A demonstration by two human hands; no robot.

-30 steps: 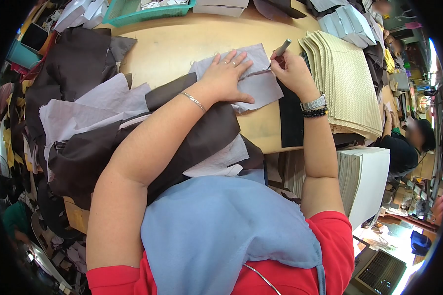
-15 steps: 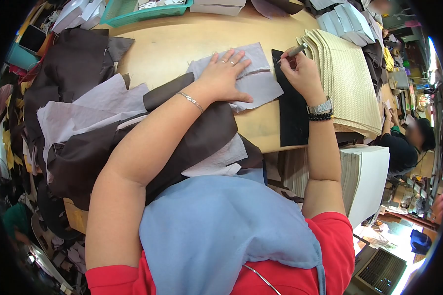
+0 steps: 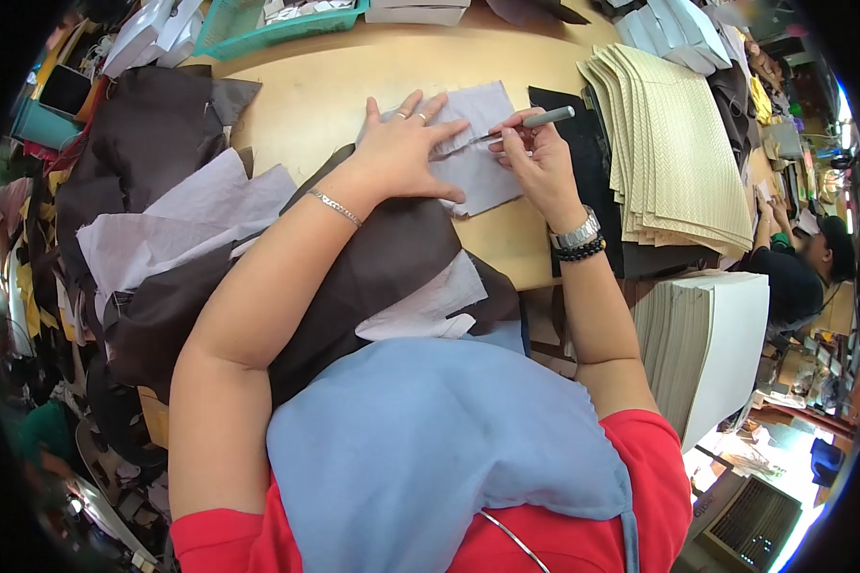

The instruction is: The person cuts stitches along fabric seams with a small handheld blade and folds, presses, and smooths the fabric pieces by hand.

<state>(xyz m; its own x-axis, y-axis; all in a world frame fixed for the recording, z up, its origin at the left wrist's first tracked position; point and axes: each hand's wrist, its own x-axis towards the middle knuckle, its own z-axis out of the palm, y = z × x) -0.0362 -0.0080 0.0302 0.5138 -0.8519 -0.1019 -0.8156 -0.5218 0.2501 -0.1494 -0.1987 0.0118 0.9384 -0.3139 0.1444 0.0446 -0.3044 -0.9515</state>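
My left hand lies with fingers spread on a pale lilac-grey piece of cloth. A dark narrow slit-like line crosses that cloth between my two hands. My right hand grips a grey pen, whose barrel sticks out to the right above the thumb. The fingertips of that hand are over the cloth's right part, at the end of the dark line. Under my left forearm, dark brown fabric is bunched at the table edge.
At right, a stack of cream textured sheets lies beside a black strip. White sheets are stacked below. More brown fabric and lilac cloth lie left. A green basket stands behind. A person works far right.
My right hand has moved left with the pen, from above the black strip to the lilac cloth. My left hand has shifted slightly left, its fingers spread wider.
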